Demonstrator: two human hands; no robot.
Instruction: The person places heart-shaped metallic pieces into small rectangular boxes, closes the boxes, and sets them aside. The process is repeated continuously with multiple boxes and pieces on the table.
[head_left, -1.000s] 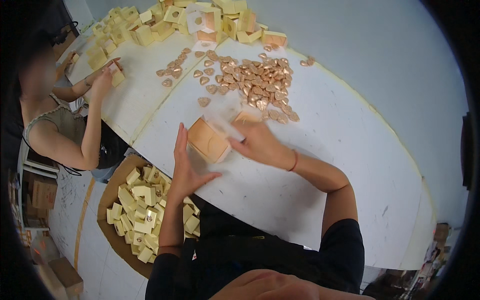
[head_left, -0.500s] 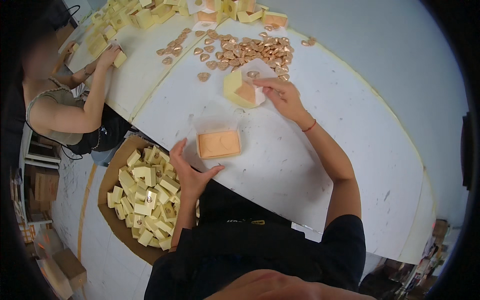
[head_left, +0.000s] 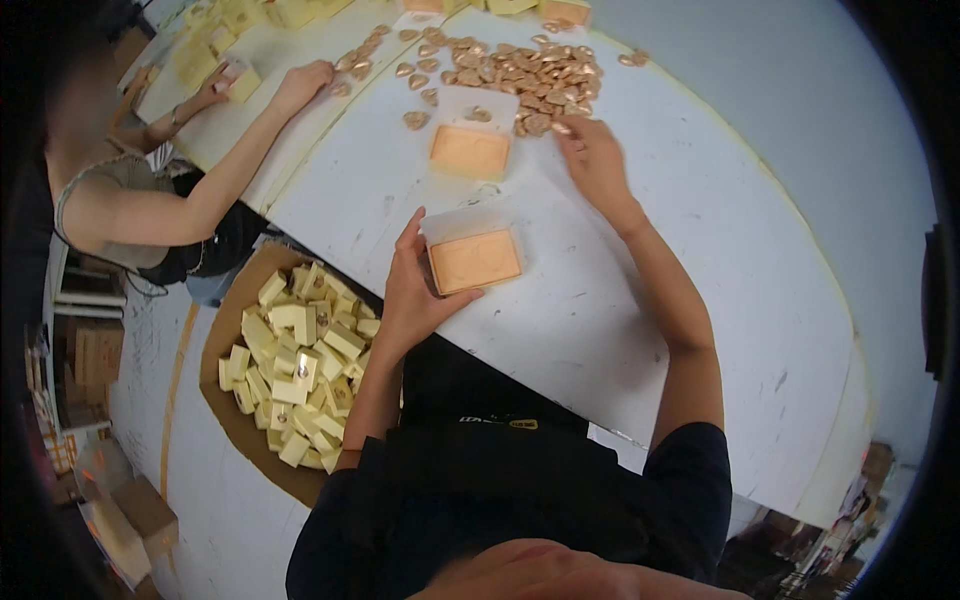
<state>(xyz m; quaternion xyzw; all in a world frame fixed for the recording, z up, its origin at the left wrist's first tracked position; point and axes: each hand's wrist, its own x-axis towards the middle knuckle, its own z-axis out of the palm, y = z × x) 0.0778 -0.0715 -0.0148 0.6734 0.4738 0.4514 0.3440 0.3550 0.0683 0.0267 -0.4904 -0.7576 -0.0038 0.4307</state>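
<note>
"Where is the near box [head_left: 475, 265]?"

"It sits on the white table [head_left: 620, 330], right in front of the person. Its peach inside faces up."

"Which way does it lie?"

"Its long side goes from left to right, but a bit crooked. The right end is a little farther from the person. Its white lid [head_left: 465, 221] stands up along the far long side."

"What does the left hand [head_left: 408, 300] do?"

"It holds the left end. The thumb lies along the front edge and the fingers are at the back left corner."

"And the right hand [head_left: 598, 165]?"

"Its fingertips touch a gold heart [head_left: 561, 128] by the edge of the heart pile [head_left: 545, 75]. I can't tell if they pinch it."

"Is there another box?"

"Yes, the far box [head_left: 468, 152], just behind the first. It is long from left to right too, but its right end tips toward the person. Its lid is up at the back. At the left, a big brown carton [head_left: 262, 263] has lots of yellow boxes [head_left: 300, 365] in it."
</note>
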